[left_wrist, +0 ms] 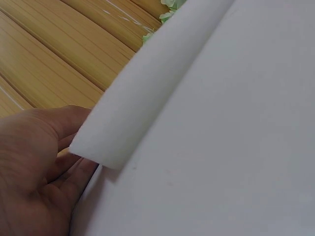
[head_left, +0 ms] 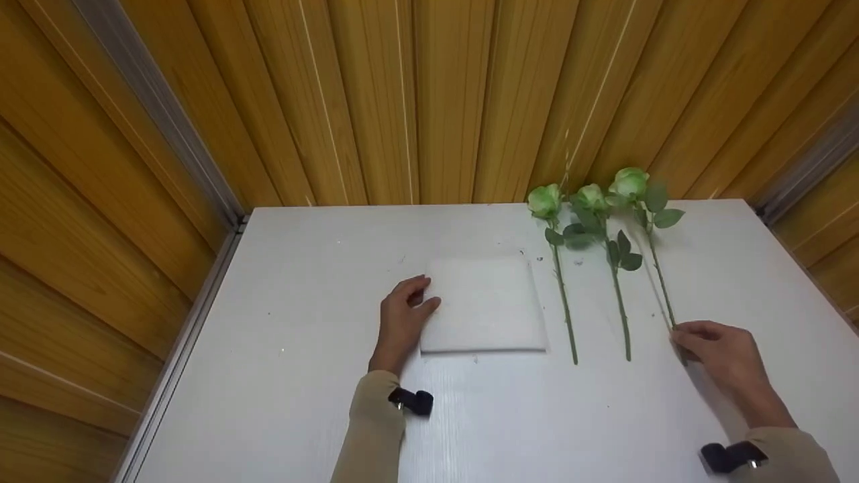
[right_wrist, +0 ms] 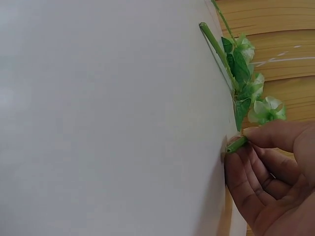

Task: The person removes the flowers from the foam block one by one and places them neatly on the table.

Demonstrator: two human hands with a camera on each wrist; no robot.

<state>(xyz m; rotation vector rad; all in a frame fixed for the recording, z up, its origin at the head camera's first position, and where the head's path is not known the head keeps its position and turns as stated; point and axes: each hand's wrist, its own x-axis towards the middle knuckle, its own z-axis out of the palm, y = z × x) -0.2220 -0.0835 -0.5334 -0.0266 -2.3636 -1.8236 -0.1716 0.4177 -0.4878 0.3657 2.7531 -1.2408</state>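
Three pale green roses lie side by side on the right. My right hand [head_left: 725, 355] pinches the lower stem of the rightmost rose [head_left: 661, 275] between thumb and fingers; the cut stem end [right_wrist: 236, 144] pokes out in the right wrist view. The middle rose [head_left: 619, 298] and the left rose [head_left: 564, 298] lie untouched. At the left edge of a flat white square pad [head_left: 483, 305] is my left hand [head_left: 402, 318], its thumb and fingers apart. The left wrist view shows the pad's thick edge [left_wrist: 133, 98] hiding the thumb tip.
Everything lies on a white table [head_left: 302, 295] with small dark specks. Its far edge meets a wood-patterned panel wall [head_left: 443, 100], and the rose heads reach that edge. A metal rail [head_left: 181, 329] runs along the left side.
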